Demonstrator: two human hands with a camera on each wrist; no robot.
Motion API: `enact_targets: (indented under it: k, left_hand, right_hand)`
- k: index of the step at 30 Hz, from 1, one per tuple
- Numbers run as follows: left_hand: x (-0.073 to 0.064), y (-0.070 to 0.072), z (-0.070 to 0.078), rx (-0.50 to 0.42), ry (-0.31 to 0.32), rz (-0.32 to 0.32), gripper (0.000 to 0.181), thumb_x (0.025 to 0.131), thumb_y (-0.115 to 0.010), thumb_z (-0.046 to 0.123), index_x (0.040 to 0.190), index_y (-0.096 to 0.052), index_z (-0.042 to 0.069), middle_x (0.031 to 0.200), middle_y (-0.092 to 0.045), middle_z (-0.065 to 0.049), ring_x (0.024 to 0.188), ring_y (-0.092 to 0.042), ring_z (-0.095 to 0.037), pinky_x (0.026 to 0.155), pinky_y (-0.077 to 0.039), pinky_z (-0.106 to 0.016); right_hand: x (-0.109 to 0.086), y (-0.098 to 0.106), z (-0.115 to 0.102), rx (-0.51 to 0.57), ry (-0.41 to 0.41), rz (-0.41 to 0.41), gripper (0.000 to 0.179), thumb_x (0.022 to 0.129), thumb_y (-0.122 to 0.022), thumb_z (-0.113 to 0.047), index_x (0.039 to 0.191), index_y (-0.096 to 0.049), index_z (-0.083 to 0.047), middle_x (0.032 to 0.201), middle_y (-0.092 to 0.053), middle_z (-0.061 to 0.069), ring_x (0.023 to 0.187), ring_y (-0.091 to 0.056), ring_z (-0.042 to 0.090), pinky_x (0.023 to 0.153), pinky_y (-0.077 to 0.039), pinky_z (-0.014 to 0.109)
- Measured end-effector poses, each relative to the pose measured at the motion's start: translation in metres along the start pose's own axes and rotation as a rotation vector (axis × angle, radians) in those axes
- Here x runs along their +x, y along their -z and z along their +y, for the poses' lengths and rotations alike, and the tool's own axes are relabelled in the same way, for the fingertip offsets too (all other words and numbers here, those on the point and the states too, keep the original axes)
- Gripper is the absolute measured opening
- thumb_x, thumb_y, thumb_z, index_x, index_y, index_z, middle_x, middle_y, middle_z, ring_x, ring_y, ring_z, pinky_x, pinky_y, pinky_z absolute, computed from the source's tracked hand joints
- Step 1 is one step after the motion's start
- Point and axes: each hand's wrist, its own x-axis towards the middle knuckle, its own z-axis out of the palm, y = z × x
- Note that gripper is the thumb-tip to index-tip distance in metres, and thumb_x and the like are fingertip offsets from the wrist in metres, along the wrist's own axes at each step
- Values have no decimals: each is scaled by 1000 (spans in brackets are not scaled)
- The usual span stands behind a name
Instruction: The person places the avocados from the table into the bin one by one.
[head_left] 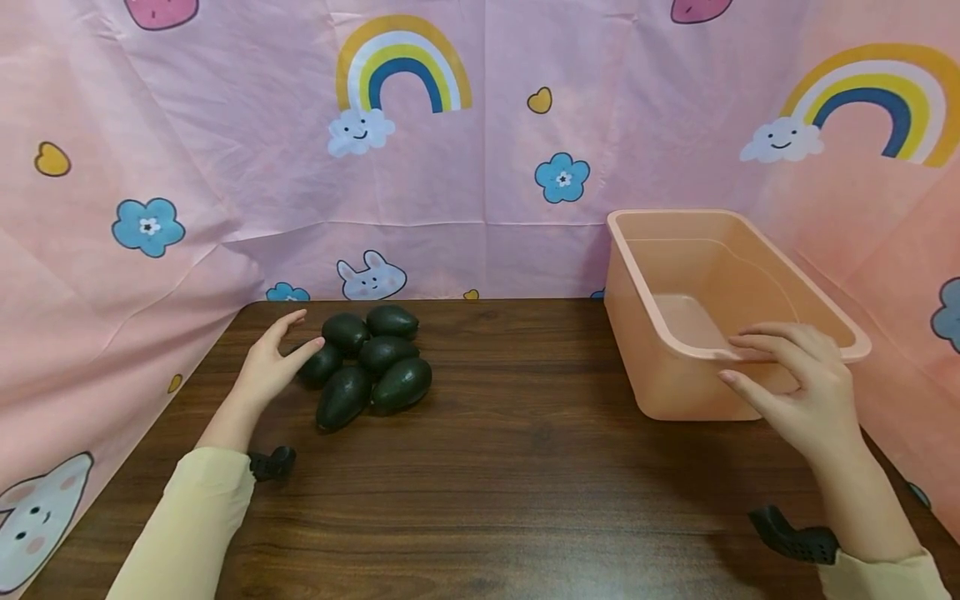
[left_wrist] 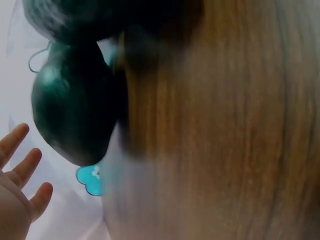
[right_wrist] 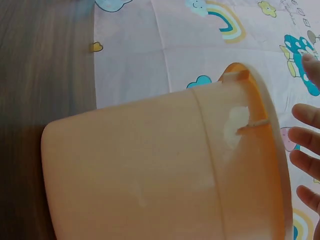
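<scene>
"Six dark green avocados (head_left: 386,354) counted. Position?"

"Grouped closely on the left part of the wooden bench (head_left: 525,467). The left hand (head_left: 273,358) is just beside the leftmost fruit, thumb and fingers spread. Whether the thumb touches it, I cannot tell."

"And the right hand (head_left: 813,392)?"

"Fingers spread, at the near rim of a peach-coloured bin (head_left: 690,383), which stands upright on the right of the bench. The right wrist view shows a gap between fingertips and rim."

"Writing?"

"Small lettering (right_wrist: 288,11) on the printed cloth (head_left: 255,100), seen towards the upper right of the right wrist view. Too small to read."

"Discrepancies between views?"

"Only the head view gives the full fruit count and the bin's interior. Only the right wrist view records the lettering and the ribs (right_wrist: 255,126) beneath the rim. The left wrist view shows avocados close up, glossy, near three spread fingers."
</scene>
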Motion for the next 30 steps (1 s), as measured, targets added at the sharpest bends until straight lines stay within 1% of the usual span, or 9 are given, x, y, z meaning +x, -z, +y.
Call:
enact_targets:
  k: [7,12,16,23,30]
  left_hand:
    - [1,-2,-12,-41,55,-18,75,94,-59,43,151,-26,7,147,-31,-27,133,-26,-50,99,-24,-66]
    - [3,-5,-19,-77,76,-28,77,93,-60,42,152,-24,8,147,-30,-28,133,-27,-50,100,-26,-65]
    - [4,-7,-24,-94,96,-31,78,93,-60,43,152,-23,8,147,-30,-28,133,-26,-50,101,-25,-64]
    - [6,-7,-33,-127,160,-63,82,92,-61,45,153,-20,8,149,-26,-28,136,-20,-49,104,-22,-61]
    - [8,-6,-42,-175,197,-85,85,91,-63,45,154,-18,9,150,-26,-26,136,-21,-47,104,-23,-61]
  right_hand:
    - [-7,4,9,-24,-22,-8,69,79,-65,-63,87,-72,5,89,-63,22,102,-47,0,89,-28,20]
    - [-14,8,17,-40,-59,-19,71,78,-65,-65,87,-72,5,92,-62,22,104,-45,0,89,-27,19]
    - [-18,9,22,-50,-68,-17,71,76,-66,-65,89,-72,5,93,-63,21,104,-45,1,90,-28,19]
    - [-20,8,28,-35,-83,-22,71,74,-68,-66,90,-73,3,94,-64,15,105,-45,1,91,-26,23]
    - [-23,8,30,-59,-128,-44,71,73,-65,-69,91,-73,-1,96,-63,5,105,-43,0,92,-23,25]
